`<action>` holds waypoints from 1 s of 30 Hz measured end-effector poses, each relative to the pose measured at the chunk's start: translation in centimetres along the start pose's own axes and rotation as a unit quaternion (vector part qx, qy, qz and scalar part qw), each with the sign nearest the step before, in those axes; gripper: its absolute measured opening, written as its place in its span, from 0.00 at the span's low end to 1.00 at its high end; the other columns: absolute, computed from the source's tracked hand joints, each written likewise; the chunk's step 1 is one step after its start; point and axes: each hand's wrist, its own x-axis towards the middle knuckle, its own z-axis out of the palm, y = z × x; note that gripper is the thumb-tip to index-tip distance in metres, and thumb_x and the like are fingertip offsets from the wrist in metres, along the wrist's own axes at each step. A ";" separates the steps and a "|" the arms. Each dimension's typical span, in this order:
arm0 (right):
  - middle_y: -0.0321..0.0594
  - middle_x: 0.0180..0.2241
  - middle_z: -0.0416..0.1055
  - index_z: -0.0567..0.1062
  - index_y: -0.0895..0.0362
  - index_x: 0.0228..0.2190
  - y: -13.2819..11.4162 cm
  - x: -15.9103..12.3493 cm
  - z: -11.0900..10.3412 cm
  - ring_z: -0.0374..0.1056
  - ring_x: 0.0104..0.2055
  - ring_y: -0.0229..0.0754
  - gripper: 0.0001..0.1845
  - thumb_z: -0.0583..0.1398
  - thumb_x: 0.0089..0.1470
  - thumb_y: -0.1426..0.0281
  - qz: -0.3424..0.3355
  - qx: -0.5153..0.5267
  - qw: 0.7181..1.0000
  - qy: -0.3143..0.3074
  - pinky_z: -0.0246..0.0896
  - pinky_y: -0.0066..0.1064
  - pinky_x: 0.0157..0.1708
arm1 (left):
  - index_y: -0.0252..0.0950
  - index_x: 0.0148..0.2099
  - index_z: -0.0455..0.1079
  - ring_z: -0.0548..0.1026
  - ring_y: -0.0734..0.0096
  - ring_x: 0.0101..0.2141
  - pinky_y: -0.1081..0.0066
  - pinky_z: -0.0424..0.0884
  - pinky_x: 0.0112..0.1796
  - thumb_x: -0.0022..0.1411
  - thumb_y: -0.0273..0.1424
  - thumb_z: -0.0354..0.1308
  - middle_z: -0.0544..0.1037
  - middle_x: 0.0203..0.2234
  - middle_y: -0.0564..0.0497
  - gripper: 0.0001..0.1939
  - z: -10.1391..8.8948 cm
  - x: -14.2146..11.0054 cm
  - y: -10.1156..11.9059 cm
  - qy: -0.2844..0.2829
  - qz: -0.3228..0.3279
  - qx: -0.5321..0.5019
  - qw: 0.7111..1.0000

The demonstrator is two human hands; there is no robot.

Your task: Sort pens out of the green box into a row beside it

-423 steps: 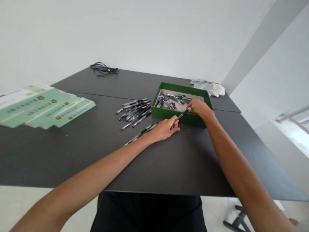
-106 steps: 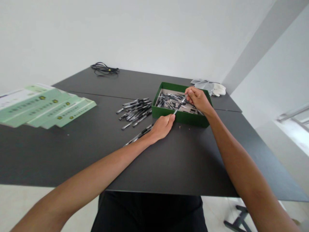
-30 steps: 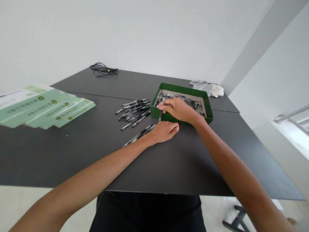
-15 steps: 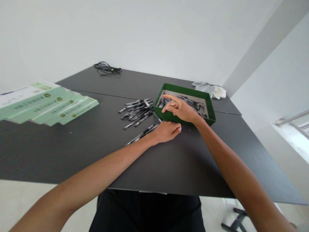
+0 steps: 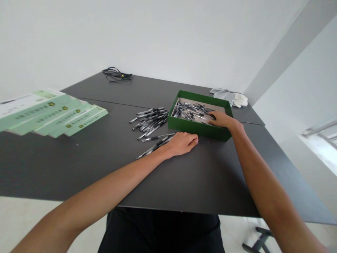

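Observation:
My left hand (image 5: pixel 182 143) rests on the dark table, its fingers curled closed. Several black-and-clear pens (image 5: pixel 155 147) stick out to the left from behind it, and their other ends are hidden by the hand. Beyond them is a loose pile of similar pens (image 5: pixel 151 121). My right hand (image 5: pixel 222 119) reaches over the near wall into an open green box (image 5: pixel 200 129). Its fingers are bent in a pinch on a pen among the many pens (image 5: pixel 188 110) lying there; the fingertips are partly hidden.
Green-and-white booklets (image 5: pixel 71 114) are fanned out at the left of the table (image 5: pixel 105 168). A coiled black cable (image 5: pixel 116 74) lies at the back left. White gloves (image 5: pixel 231 97) lie behind the box, near the wall.
My right hand has moved from above the box's left side to the right, down into it. A pen that stood slanted by my left hand now lies flat. My left hand has stayed put.

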 end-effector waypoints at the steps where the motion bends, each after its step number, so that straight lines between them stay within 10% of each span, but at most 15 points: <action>1: 0.55 0.58 0.75 0.76 0.61 0.60 0.2 0.1 0.3 0.69 0.61 0.56 0.29 0.66 0.58 0.69 0.004 -0.024 0.999 -0.029 0.61 0.39 0.61 | 0.39 0.43 0.75 0.80 0.63 0.33 0.70 0.66 0.33 0.76 0.36 0.46 0.82 0.33 0.48 0.16 0.0 0.0 0.0 0.001 0.000 0.000 1.000; 25: 0.44 0.43 0.81 0.82 0.57 0.42 -0.9 0.4 0.2 0.75 0.44 0.44 0.11 0.65 0.56 0.74 -0.001 0.031 0.999 -0.027 0.65 0.28 0.43 | 0.39 0.44 0.75 0.79 0.65 0.32 0.70 0.67 0.34 0.76 0.36 0.46 0.81 0.33 0.48 0.16 0.2 0.1 -0.1 0.006 0.004 0.001 1.000; 30: 0.47 0.44 0.80 0.77 0.60 0.51 -1.0 0.3 0.2 0.74 0.44 0.46 0.21 0.67 0.55 0.72 0.002 0.042 0.999 -0.008 0.65 0.31 0.44 | 0.39 0.43 0.75 0.79 0.65 0.33 0.70 0.66 0.33 0.76 0.36 0.47 0.82 0.33 0.48 0.16 0.2 0.1 -0.1 0.007 0.003 -0.001 1.000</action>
